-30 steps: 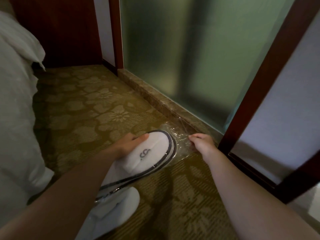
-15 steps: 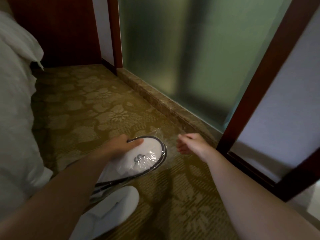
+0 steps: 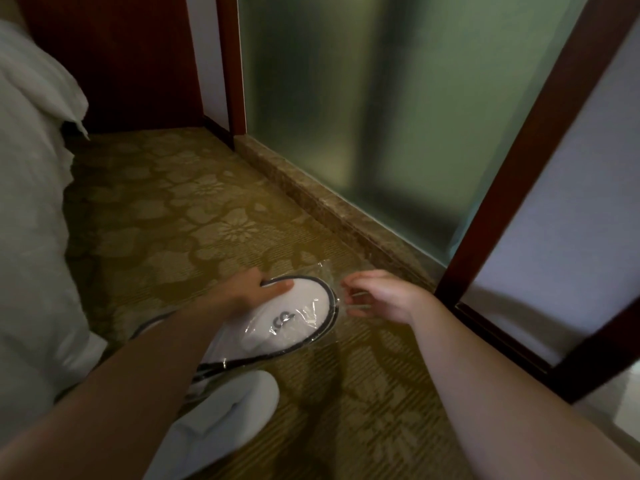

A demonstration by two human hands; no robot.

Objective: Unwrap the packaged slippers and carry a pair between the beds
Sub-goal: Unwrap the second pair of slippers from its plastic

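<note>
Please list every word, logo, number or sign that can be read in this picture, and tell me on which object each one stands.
Dark mark on the toe of the wrapped slipper: seen upside down and blurred, it looks like two or three rounded letters, perhaps "CC", but cannot be read with certainty.
Plastic wrap: no print visible.
Second white slipper: no print visible.
Nothing else in view carries text.

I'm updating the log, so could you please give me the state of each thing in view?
Wrapped slippers: on the carpet, still in plastic.
Plastic wrapper: loose beyond the toe.
Left hand: gripping the slippers' toe.
Right hand: fingers curled, apart from the slippers.
Plain slipper: unwrapped, on the carpet.
</note>
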